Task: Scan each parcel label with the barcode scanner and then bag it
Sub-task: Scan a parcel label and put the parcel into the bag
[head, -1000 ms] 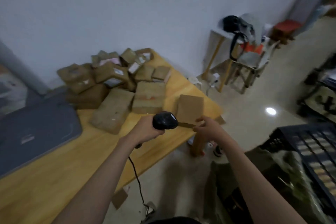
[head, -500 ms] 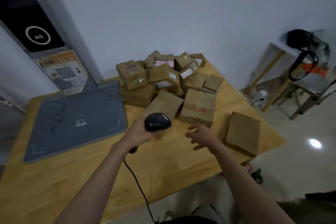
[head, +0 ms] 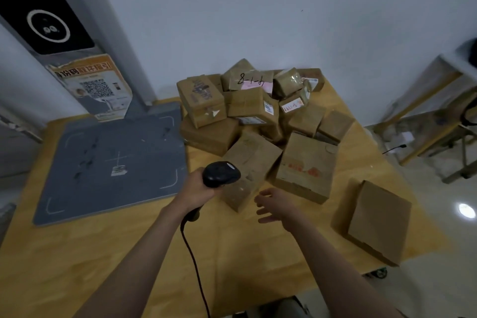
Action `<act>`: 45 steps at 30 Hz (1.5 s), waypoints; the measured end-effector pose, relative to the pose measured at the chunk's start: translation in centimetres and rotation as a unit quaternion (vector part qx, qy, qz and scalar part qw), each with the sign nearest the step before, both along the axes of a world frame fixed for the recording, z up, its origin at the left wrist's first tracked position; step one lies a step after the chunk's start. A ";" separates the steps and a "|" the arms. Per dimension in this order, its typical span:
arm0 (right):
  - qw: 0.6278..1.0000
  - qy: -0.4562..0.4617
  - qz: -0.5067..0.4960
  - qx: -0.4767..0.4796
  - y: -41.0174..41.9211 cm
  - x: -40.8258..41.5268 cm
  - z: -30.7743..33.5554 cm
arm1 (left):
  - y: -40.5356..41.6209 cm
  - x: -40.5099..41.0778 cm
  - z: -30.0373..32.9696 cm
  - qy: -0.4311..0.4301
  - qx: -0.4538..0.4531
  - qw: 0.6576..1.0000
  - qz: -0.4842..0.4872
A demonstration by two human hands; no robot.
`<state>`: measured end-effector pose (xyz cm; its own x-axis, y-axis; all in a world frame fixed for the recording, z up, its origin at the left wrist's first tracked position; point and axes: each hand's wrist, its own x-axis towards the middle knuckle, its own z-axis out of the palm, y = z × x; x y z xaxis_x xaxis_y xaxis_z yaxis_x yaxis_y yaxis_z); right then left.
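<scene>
Head cam had my left hand (head: 197,190) wrapped round the barcode scanner (head: 221,173) mid-frame, right hand (head: 275,206) loose with fingers spread, holding nothing, just below the parcel pile (head: 254,116). One flat parcel (head: 378,219) sat apart at the worktop's (head: 77,253) right edge.

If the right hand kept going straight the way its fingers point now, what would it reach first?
Probably the nearest brown parcel, lying just beyond the fingertips of the open right hand, beside the barcode scanner. Depth is hard to judge from this one view, so the hand may pass above it.
</scene>
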<state>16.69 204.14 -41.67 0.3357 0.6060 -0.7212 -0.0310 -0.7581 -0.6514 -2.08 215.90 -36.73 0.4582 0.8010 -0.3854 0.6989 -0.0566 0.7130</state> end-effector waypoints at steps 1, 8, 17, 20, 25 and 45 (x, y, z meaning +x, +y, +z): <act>1.000 0.009 -0.006 -0.006 0.8 0.2 -0.5 | 0.8 0.4 -0.5 0.005 -0.008 1.000 0.005; 0.996 0.066 -0.037 -0.039 4.6 1.4 -5.0 | 5.3 2.6 -5.7 0.051 -0.084 0.995 0.021; 0.993 0.096 -0.044 -0.051 6.1 1.5 -7.9 | 6.5 3.7 -6.7 0.028 -0.149 0.988 -0.003; 0.993 0.095 -0.064 -0.034 5.2 1.1 -7.4 | 5.8 3.3 -5.6 0.011 -0.181 0.983 -0.003; 0.991 0.102 -0.085 -0.012 1.8 0.5 -7.4 | 2.4 1.0 -5.2 0.019 -0.199 0.980 -0.007; 0.867 -0.437 0.184 0.156 -6.3 -4.7 -1.4 | -11.0 -7.5 -3.7 -0.058 -0.143 0.983 0.096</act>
